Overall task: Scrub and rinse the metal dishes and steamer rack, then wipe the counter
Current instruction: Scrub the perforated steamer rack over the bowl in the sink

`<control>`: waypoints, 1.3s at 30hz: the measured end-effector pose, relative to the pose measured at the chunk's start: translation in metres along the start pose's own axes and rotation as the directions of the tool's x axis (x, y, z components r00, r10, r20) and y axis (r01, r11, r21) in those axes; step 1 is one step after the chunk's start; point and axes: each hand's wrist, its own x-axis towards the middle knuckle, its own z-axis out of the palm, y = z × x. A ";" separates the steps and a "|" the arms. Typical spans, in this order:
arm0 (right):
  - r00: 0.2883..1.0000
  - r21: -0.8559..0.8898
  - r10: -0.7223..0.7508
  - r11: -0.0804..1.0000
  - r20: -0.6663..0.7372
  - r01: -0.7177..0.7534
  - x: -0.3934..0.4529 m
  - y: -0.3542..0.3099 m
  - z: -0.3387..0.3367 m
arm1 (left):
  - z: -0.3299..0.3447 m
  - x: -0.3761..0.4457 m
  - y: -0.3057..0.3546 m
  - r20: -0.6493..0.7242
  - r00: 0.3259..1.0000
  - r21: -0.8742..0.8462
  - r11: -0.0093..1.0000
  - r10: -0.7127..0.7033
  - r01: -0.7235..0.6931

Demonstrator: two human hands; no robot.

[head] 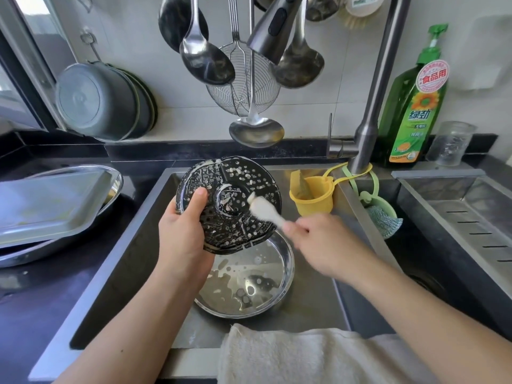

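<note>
A nubby white towel (pixel 291 356) drapes over the sink's (pixel 116 261) near edge. In the basin lies one round shiny metal dish (pixel 266 289), wet and flecked with suds. Above it the left hand (pixel 182 236) grips one dark, round, perforated steamer rack (pixel 230 203), thumb curled over its face, tilted toward the viewer. The blurred right hand (pixel 324 242) holds a white brush (pixel 263 209), handle running right to left, bristles on the rack's centre. Left on the counter rest two stacked metal trays (pixel 52 206).
</note>
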 end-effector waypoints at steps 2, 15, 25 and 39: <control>0.996 0.050 0.055 0.997 -0.075 -0.052 0.007 0.004 -0.009 | -0.001 0.002 0.000 -0.002 1.000 0.009 1.000 0.014 -0.014; 0.983 0.016 -0.013 1.000 0.185 0.010 -0.013 0.004 -0.005 | -0.020 0.026 0.003 0.002 0.990 -0.050 0.989 -0.141 0.141; 0.994 0.063 0.006 0.998 0.107 -0.013 -0.007 0.006 -0.009 | -0.021 0.027 -0.001 0.024 0.987 -0.035 0.986 -0.161 0.162; 0.991 -0.006 -0.028 1.000 0.132 0.029 -0.011 -0.003 0.014 | -0.021 0.027 0.001 -0.004 0.994 -0.104 0.989 -0.105 0.104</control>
